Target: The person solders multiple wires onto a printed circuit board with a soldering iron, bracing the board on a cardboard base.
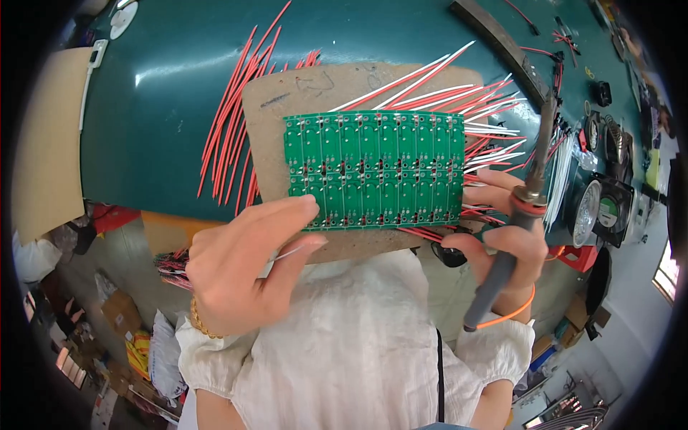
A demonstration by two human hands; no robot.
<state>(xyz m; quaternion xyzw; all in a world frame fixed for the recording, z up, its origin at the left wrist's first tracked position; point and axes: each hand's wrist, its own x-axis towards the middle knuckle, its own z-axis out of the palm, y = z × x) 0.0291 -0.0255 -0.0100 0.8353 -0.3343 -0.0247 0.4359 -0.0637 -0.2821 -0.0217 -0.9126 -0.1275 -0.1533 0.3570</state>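
A green circuit board panel (pixel 376 154) lies on a brown fibreboard sheet, with red and white wires (pixel 494 131) sticking out beyond its far and right edges. My left hand (pixel 247 261) is at the board's near left corner, its fingertips over the edge and the thumb just below. A thin silvery strand (pixel 288 253), which looks like solder wire, runs between that thumb and fingers. In my right hand (pixel 512 240) is a soldering iron (pixel 527 208) with a dark handle, its metal end pointing up and away from the board. Fingers of this hand reach to the board's right edge among the wires.
Loose red wires (pixel 236 132) lie left of the fibreboard sheet (pixel 287 89) on the green tabletop (pixel 165 107). A dark bar (pixel 502 50) lies at the far right. Right of the iron are white wires (pixel 561 175), a round metal dish (pixel 586 211) and a fan (pixel 615 208).
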